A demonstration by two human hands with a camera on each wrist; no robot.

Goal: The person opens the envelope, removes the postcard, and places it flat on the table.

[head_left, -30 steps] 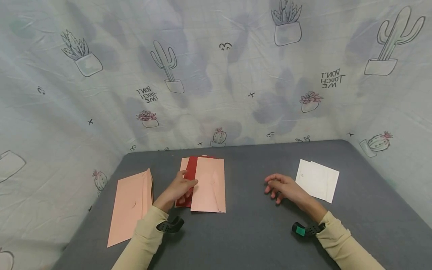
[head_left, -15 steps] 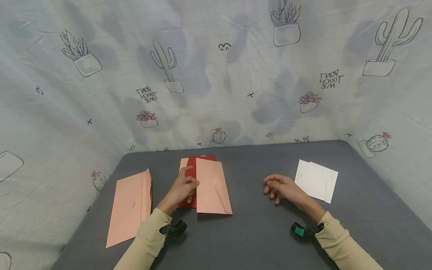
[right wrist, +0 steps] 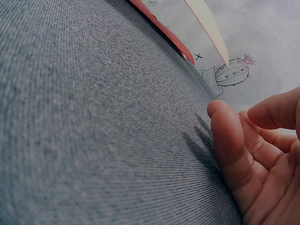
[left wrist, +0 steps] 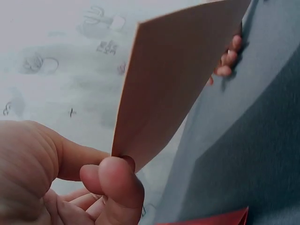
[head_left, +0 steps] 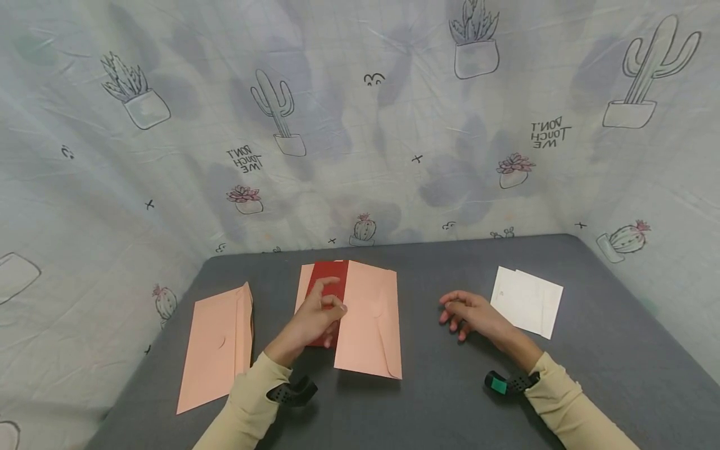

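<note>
My left hand (head_left: pixel 312 315) pinches the left edge of a pink envelope (head_left: pixel 371 319) between thumb and fingers. The envelope is lifted and tilted above the table, flap side up in the head view; the left wrist view shows its plain side (left wrist: pixel 173 75). Below and left of it lie a red envelope (head_left: pixel 326 275) and another pink piece (head_left: pixel 304 281), partly covered. My right hand (head_left: pixel 475 312) rests on the table to the right, fingers loosely curled with nothing in them; its thumb and fingers show in the right wrist view.
A large pink envelope (head_left: pixel 214 344) lies at the left of the grey table (head_left: pixel 427 400), beside the left forearm. White envelopes (head_left: pixel 525 300) lie behind the right hand. A cactus-print cloth (head_left: pixel 337 125) hangs around the table.
My left hand has raised the pink envelope off the pile and carried it to the right, uncovering more of the red envelope. The right hand has stayed in place.
</note>
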